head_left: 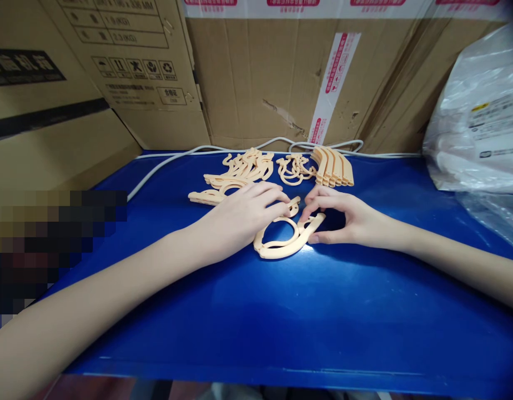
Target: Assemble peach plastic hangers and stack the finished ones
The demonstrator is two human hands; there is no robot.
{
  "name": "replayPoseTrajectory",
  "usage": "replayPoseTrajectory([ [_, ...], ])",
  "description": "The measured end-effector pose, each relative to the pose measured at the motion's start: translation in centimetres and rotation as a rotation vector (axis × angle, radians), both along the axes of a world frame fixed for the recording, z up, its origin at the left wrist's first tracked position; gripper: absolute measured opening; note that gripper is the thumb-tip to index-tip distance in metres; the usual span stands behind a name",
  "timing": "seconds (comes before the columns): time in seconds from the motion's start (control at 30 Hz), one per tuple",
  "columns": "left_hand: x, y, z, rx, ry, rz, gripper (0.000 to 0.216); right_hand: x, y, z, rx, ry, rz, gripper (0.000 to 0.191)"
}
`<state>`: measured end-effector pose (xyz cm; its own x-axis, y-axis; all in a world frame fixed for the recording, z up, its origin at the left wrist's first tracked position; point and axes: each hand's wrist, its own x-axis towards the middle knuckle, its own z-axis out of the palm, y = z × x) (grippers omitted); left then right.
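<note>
A curved peach plastic piece [281,247] with a loop lies on the blue table [306,316] in the middle. My left hand [240,216] rests palm down over its left end, fingers curled and pinching the part's top. My right hand [348,219] pinches the piece's right tip between thumb and fingers. Behind them lie a loose pile of the same peach parts [240,169], a small tangle of hook-shaped ones [293,168] and a neat stack of curved strips [333,165].
Cardboard boxes [256,78] wall in the back and left of the table. A white cable [165,161] runs along the far edge. A crinkled plastic bag [477,122] sits at the right.
</note>
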<state>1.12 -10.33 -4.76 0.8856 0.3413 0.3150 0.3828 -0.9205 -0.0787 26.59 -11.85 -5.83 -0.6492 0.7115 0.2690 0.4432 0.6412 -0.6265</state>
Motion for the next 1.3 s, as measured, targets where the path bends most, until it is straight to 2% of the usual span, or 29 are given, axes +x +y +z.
replayPoseTrajectory([
  [0.23, -0.1, 0.1, -0.2, 0.041, 0.021, 0.006, 0.024, 0.0, 0.1, -0.1, 0.027, -0.020, -0.002, 0.018],
  [0.4, 0.1, -0.4, 0.0, 0.111, 0.070, 0.081, 0.025, 0.0, 0.1, -0.1, 0.092, -0.023, -0.032, 0.019],
  [0.57, 0.1, -0.2, -0.1, 0.138, 0.064, 0.078, 0.024, 0.0, 0.2, -0.3, 0.162, -0.036, -0.079, 0.019],
  [0.73, 0.3, -0.5, -0.4, 0.136, 0.018, 0.044, 0.022, 0.2, 0.6, -0.7, 0.092, -0.004, -0.197, 0.022],
  [0.9, 0.8, -1.3, -0.3, 0.038, -0.005, 0.052, 0.025, 0.2, 0.6, -0.7, 0.072, -0.003, -0.244, 0.028],
  [1.07, 1.0, -1.9, -0.5, -0.079, -0.038, 0.119, 0.051, 0.0, -0.1, 0.1, 0.062, -0.005, -0.167, 0.029],
  [1.2, 1.1, -2.1, -0.7, -0.140, -0.008, 0.147, 0.074, -0.2, -0.4, 0.3, 0.070, -0.014, -0.097, 0.016],
  [1.3, 1.2, -2.2, -0.5, -0.149, 0.020, 0.167, 0.079, -0.2, -0.2, 0.0, 0.098, 0.035, -0.113, 0.011],
])
